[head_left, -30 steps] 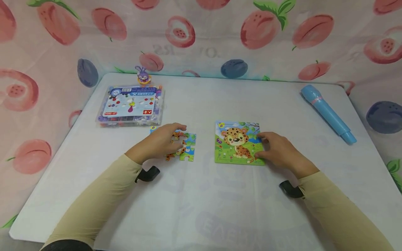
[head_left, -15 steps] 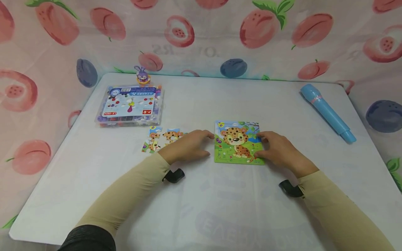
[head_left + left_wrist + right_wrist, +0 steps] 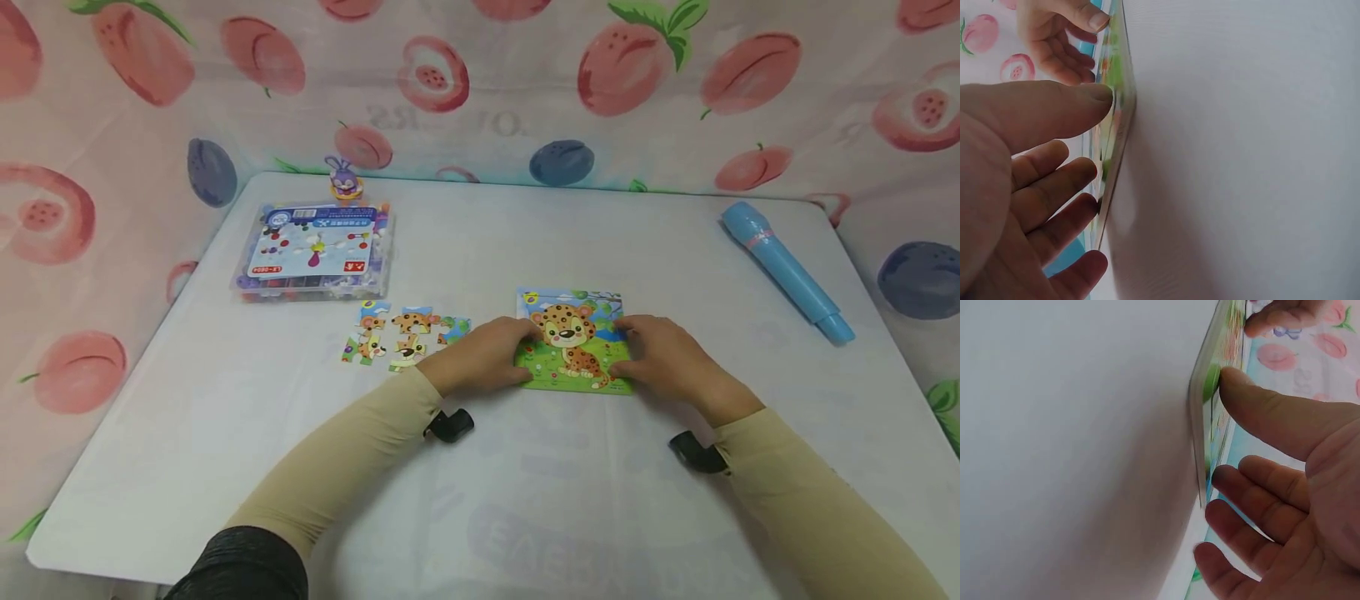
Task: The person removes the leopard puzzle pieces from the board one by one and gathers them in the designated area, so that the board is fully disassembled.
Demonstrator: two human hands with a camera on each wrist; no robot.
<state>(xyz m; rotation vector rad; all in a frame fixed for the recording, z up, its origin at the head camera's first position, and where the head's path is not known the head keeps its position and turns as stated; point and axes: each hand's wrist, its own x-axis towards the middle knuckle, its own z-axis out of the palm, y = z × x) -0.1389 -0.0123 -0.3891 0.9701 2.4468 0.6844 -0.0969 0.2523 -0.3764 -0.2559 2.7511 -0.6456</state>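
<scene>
A square leopard jigsaw puzzle [image 3: 573, 354] with a green and blue background lies flat on the white table. My left hand [image 3: 480, 358] is at its left edge, thumb and fingers spread apart; in the left wrist view the thumb tip touches the puzzle's edge [image 3: 1113, 106]. On the opposite side, my right hand [image 3: 667, 358] rests thumb and fingertips at the right edge, the thumb [image 3: 1260, 406] lying on the puzzle's top near a corner. Several loose puzzle pieces [image 3: 371, 348] with leopard parts lie left of the board, some hidden behind the left hand.
A clear plastic box [image 3: 311, 254] of coloured parts stands at the back left, with a small purple rabbit figure [image 3: 345, 179] behind it. A blue microphone-shaped object [image 3: 787, 271] lies at the right. Fruit-patterned cloth [image 3: 510, 83] hangs behind the table [image 3: 585, 500].
My left hand has moved right, away from above the loose pieces to the puzzle's left edge, uncovering several pieces. The right hand has stayed at the right edge.
</scene>
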